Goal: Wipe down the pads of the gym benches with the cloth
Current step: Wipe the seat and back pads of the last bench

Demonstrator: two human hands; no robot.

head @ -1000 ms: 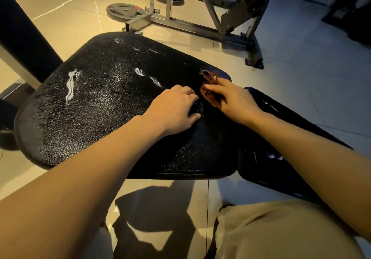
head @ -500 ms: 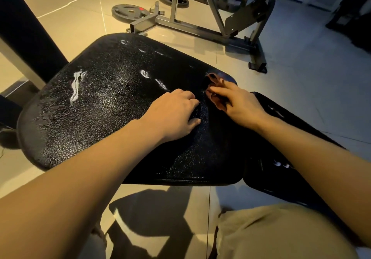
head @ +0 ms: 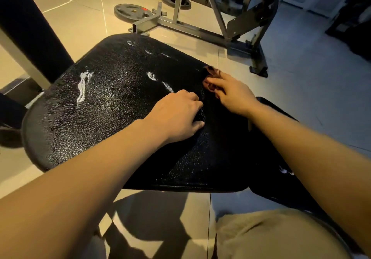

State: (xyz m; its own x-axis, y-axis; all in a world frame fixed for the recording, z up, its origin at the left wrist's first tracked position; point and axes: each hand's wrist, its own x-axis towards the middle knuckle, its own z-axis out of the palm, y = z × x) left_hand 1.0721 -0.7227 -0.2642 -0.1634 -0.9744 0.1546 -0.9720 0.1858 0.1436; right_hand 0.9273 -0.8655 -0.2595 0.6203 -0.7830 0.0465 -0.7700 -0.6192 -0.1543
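A wide black textured bench pad [head: 104,106] fills the middle of the view, with white streaks on its left and centre. A second black pad [head: 281,176] adjoins it on the right. My right hand [head: 230,96] presses a small dark reddish cloth [head: 210,75] against the pad's far right corner, fingers stretched over it. Most of the cloth is hidden under the fingers. My left hand [head: 178,116] rests knuckles-up on the pad beside it, fingers curled under, holding nothing.
A grey metal rack frame [head: 202,27] stands on the tiled floor beyond the pad, with weight plates [head: 132,11] lying beside it. A dark upright post [head: 30,23] rises at the left. My knee in beige cloth [head: 271,236] is at the bottom right.
My right hand with the cloth has shifted slightly along the pad's far right corner. The view has drifted a little. My left hand stays in place on the pad.
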